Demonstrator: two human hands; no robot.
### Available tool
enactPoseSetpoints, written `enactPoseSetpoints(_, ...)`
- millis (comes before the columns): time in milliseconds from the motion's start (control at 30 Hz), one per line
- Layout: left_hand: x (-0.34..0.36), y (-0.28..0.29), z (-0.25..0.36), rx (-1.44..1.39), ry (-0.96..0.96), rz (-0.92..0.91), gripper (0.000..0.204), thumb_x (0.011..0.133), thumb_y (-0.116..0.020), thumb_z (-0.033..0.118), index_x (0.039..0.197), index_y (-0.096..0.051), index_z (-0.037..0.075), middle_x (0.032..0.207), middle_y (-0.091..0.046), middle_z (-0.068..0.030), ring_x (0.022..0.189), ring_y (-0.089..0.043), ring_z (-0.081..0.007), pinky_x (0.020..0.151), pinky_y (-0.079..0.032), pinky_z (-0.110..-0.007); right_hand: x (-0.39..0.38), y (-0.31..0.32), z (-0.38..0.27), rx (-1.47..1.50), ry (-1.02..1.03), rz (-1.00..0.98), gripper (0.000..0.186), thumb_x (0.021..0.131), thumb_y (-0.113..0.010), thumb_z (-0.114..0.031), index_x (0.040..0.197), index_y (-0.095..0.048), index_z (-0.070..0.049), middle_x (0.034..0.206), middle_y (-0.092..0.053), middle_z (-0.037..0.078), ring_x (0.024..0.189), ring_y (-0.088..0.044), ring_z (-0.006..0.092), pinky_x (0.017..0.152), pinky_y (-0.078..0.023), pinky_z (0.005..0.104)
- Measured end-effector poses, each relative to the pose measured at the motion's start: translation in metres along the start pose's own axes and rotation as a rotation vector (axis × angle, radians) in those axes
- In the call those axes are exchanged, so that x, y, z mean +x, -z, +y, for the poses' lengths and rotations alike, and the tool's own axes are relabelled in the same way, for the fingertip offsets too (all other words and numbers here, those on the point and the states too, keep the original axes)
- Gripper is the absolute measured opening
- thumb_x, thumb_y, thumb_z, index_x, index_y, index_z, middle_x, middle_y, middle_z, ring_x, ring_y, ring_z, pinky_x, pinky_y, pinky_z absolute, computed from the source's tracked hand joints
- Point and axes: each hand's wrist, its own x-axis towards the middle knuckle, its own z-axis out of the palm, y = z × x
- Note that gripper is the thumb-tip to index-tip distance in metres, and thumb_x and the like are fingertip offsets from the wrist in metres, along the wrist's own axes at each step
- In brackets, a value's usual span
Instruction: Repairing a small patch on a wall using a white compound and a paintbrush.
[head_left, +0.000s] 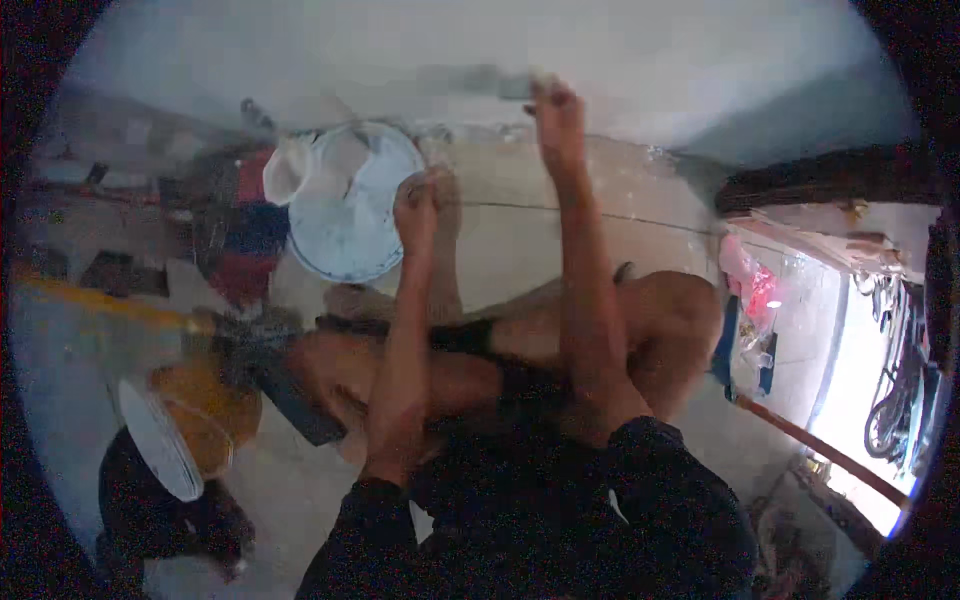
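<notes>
My right hand (558, 108) is raised to the white wall (640, 70), closed around a flat grey blade-like tool (492, 82). Motion blurs the tool, and its blade reaches leftward along the wall. Lower and to the left, my left hand (418, 195) is curled closed beside the right rim of a round white bucket (345, 240). Whatever it may hold is hidden. A greyish-white patch shows in the upper part of the bucket, and a white cup-like container (287, 172) stands at its left edge.
My bent legs (660, 310) lie below the hands. At the left are a red and dark blue bundle (250, 230), a yellow-brown container (215, 420) and a white round lid (160, 440). A wooden pole (825, 450) and a pink plastic bag (755, 285) are at the right, near a bright opening.
</notes>
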Motion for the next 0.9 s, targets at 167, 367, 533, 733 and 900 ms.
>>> enactPoseSetpoints(167, -0.006, -0.014, 0.009, -0.088, -0.097, -0.095, 0.026, 0.095, -0.062, 0.018, 0.113, -0.058, -0.001, 0.084, -0.061, -0.0015, 0.071, -0.056, -0.0107, 0.063, -0.047, -0.027, 0.006, 0.024, 0.016, -0.303, -0.251, -0.005, 0.034, 0.098, -0.059, -0.030, 0.111, -0.064, 0.001, 0.097, -0.064, 0.003, 0.089, -0.059, 0.0127, 0.078, -0.050, 0.0316)
enactPoseSetpoints(367, -0.007, -0.009, 0.013, -0.029, -0.197, -0.051, 0.030, 0.097, -0.060, 0.020, 0.116, -0.059, -0.003, 0.095, -0.068, -0.0073, 0.082, -0.061, -0.0112, 0.070, -0.049, -0.028, -0.018, -0.004, -0.013, -0.253, -0.453, -0.334, 0.056, 0.096, -0.061, -0.034, 0.135, -0.050, 0.005, 0.121, -0.062, 0.014, 0.107, -0.059, 0.0198, 0.088, -0.050, 0.0339)
enactPoseSetpoints(533, -0.003, 0.020, -0.001, -0.035, -0.220, -0.037, 0.030, 0.095, -0.063, 0.022, 0.111, -0.065, -0.002, 0.089, -0.069, -0.0091, 0.078, -0.062, -0.0123, 0.069, -0.049, -0.030, -0.064, -0.042, -0.031, -0.519, -0.475, -0.613, 0.060, 0.092, -0.065, -0.036, 0.134, -0.051, 0.005, 0.118, -0.063, 0.014, 0.104, -0.060, 0.0199, 0.088, -0.050, 0.0341)
enactPoseSetpoints(733, -0.028, 0.022, 0.003, 0.236, -0.158, -0.140, 0.030, 0.091, -0.068, 0.027, 0.104, -0.069, -0.001, 0.080, -0.068, -0.0088, 0.072, -0.061, -0.0145, 0.067, -0.049, -0.033, -0.075, -0.015, 0.004, -0.547, -0.476, -0.910, 0.050, 0.093, -0.063, -0.040, 0.121, -0.062, 0.001, 0.106, -0.066, 0.008, 0.093, -0.061, 0.0183, 0.080, -0.051, 0.0348)
enactPoseSetpoints(900, -0.029, 0.066, -0.015, -0.580, -0.270, 0.079, 0.053, 0.086, -0.073, 0.032, 0.120, -0.055, -0.005, 0.113, -0.059, -0.0193, 0.092, -0.062, -0.0261, 0.078, -0.051, -0.040, -0.091, 0.000, -0.004, -0.516, -0.253, -0.798, 0.048, 0.093, -0.063, -0.041, 0.121, -0.063, -0.002, 0.104, -0.068, 0.010, 0.093, -0.063, 0.0209, 0.080, -0.053, 0.0359)
